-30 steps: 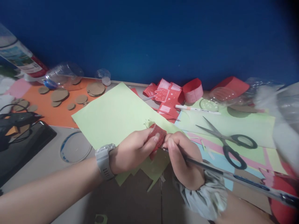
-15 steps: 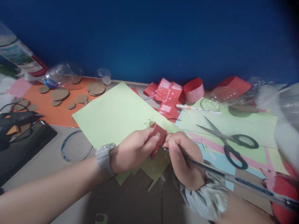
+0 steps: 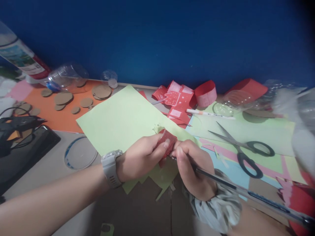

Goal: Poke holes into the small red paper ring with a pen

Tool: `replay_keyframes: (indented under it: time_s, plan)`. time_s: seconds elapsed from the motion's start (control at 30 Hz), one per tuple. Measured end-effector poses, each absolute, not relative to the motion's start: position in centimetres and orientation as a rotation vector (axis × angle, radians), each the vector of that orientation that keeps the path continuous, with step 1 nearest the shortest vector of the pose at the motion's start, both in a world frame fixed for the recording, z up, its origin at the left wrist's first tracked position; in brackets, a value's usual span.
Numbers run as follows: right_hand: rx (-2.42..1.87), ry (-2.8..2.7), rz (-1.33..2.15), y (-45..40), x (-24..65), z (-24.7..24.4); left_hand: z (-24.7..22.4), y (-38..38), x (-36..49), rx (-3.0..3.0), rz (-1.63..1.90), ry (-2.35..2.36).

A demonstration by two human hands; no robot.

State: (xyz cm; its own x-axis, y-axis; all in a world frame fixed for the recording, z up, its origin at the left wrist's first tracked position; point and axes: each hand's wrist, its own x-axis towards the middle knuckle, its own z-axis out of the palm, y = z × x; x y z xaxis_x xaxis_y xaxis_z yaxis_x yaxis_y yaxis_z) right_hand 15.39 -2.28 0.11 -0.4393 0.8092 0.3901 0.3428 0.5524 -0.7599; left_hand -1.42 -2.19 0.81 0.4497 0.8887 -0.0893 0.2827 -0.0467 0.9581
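In my left hand [image 3: 142, 152] is a small red piece [image 3: 169, 140] with a finely patterned surface, perhaps paper, pinched between thumb and fingers. A bit of pale green, cut-edged paper [image 3: 158, 127] shows just above it. My right hand [image 3: 194, 164] is closed around a pen [image 3: 265, 198], whose tip end touches or lies close to the red piece's lower right side; the exact contact is hidden by my fingers. Under both hands lies a light green sheet of paper [image 3: 118, 114], turned like a diamond.
Open scissors [image 3: 238, 144] lie to the right on coloured paper, beside a white marker [image 3: 209, 113]. Red paper shapes [image 3: 179, 101] stand at the back. Cardboard discs [image 3: 63, 98] rest on an orange sheet [image 3: 54, 121], with a clear plastic ring [image 3: 80, 153] and glue gun [image 3: 19, 123] at left.
Both hands keep nearly the same hold on the red piece and the pen. Only a slight shift of the whole view is visible.
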Motion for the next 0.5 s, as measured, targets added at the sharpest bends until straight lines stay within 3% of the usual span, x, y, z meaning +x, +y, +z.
replay_keyframes:
  time_s: [0.5]
  plan:
    - [-0.908, -2.035, 0.757, -2.30, 15.07, 0.20, 0.73, -2.14, -1.43, 1.589, 0.747, 0.993]
